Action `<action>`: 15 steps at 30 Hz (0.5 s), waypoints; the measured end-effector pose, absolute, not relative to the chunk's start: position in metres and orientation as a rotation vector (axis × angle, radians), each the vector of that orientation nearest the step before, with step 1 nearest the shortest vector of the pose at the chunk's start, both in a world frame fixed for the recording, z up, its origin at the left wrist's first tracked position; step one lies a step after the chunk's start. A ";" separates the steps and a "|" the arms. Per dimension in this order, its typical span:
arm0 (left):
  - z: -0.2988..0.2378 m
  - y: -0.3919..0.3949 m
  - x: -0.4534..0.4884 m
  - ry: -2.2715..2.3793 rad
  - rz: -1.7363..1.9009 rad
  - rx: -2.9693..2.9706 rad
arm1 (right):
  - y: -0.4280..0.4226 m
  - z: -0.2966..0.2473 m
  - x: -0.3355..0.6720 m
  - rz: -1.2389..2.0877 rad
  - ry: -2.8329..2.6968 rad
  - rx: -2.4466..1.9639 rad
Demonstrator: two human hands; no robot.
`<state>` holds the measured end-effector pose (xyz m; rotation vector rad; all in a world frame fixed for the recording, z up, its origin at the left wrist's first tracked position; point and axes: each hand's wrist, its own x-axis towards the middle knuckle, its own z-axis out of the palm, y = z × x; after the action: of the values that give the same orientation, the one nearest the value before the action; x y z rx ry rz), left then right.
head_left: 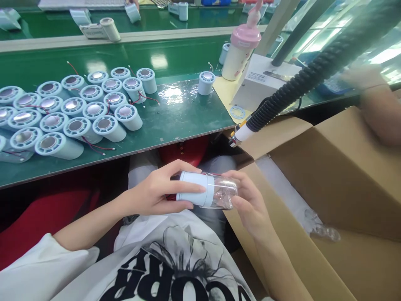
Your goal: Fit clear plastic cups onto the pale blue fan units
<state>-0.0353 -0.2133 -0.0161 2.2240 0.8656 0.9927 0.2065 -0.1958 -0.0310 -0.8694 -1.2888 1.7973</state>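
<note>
- Through the head camera I see the pale-blue plastic cylinder (194,178) held above the lap, just off the near edge of the green bench top (175,119).
- Its long axis runs nearly crosswise, left to right, with the right end dipping slightly; that right end sits inside the mouth of the clear, round-ended plastic cup (224,195).
- The relation I read as deciding is this: cup and cylinder share roughly one line, the cup's closed end toward the right, the cylinder's free end toward the left, so any push or pull between them would work along that line.
- My left hand (163,188) is the nearer one to the cylinder: its fingers wrap the body, one laid straight along the side toward the cup's rim.
- My right hand (252,205) pinches the cup's closed end between thumb and fingers, well apart from the left.
- A thin red wire (216,174) shows along the far side of the cup; I cannot tell whether it runs inside or outside.
- Beyond, a cluster of similar pale-blue cylinders (93,110) stands to the left on the bench, and an open brown cardboard box (332,179) lies to the right, with clear plastic pieces (326,231) in it.
</note>
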 end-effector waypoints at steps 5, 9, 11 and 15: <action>-0.011 -0.242 -0.040 0.889 1.018 2.308 | -0.204 -0.028 0.198 1.878 -1.330 -0.790; -0.010 -0.268 -0.043 0.943 1.125 2.318 | -0.210 -0.026 0.189 1.965 -1.346 -0.699; -0.010 -0.282 -0.044 1.016 1.184 2.286 | -0.214 -0.025 0.184 2.013 -1.356 -0.649; -0.009 -0.310 -0.047 1.172 1.188 2.263 | -0.221 -0.026 0.175 2.106 -1.388 -0.597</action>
<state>-0.0473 -0.3099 -0.0089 2.2628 1.1719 1.1877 0.1749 -0.2213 -0.0256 -0.5967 -1.3885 2.1057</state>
